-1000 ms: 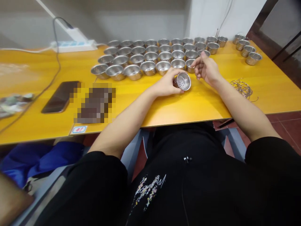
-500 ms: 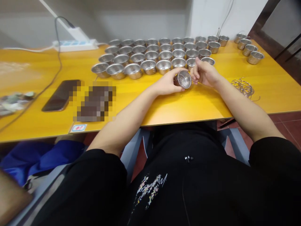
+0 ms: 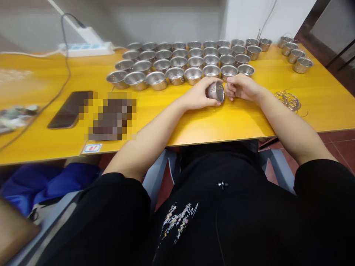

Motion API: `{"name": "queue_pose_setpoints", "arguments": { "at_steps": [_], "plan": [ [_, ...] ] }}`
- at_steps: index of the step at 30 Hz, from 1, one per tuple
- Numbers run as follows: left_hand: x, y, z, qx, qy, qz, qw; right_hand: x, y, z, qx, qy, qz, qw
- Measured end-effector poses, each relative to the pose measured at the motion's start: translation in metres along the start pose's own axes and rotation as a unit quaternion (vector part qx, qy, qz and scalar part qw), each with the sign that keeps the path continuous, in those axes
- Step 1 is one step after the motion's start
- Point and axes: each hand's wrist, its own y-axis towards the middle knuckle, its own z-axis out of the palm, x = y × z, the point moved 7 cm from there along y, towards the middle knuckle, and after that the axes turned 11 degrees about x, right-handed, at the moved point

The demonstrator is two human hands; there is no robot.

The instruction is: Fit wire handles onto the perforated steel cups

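The perforated cup (image 3: 215, 91) you hold is polished steel, like the rows of cups (image 3: 174, 62) on the far side. The tabletop (image 3: 235, 125) is glossy yellow laminate, the power strip (image 3: 85, 50) smooth white plastic, your sleeves (image 3: 97, 218) matt black cloth. The wire rings (image 3: 288, 101) at right look like metal, though the view is poor.

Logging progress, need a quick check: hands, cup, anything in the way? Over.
Left hand gripping steel strainer cup, tilted on its side. Right hand at its rim, contact unclear. Nothing between them; rows of cups just beyond.
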Motion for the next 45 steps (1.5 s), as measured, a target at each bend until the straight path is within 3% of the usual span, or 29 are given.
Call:
{"name": "queue_pose_setpoints", "arguments": {
  "at_steps": [9,20,33,45],
  "plan": [
    [-0.004,0.0,0.0,-0.001,-0.004,-0.014,1.0,-0.006,0.004,0.001,-0.002,0.0,0.016,1.0],
    [-0.01,-0.001,-0.001,-0.013,-0.024,-0.025,0.999,-0.003,0.003,0.001,0.008,-0.045,-0.044,0.998],
    [-0.004,0.002,0.002,-0.009,-0.028,-0.023,0.999,-0.006,0.006,0.0,-0.004,-0.028,0.009,1.0],
    [-0.006,0.002,0.001,-0.018,-0.054,-0.008,0.998,-0.007,0.008,0.0,0.028,-0.031,0.032,0.999]
  ]
}}
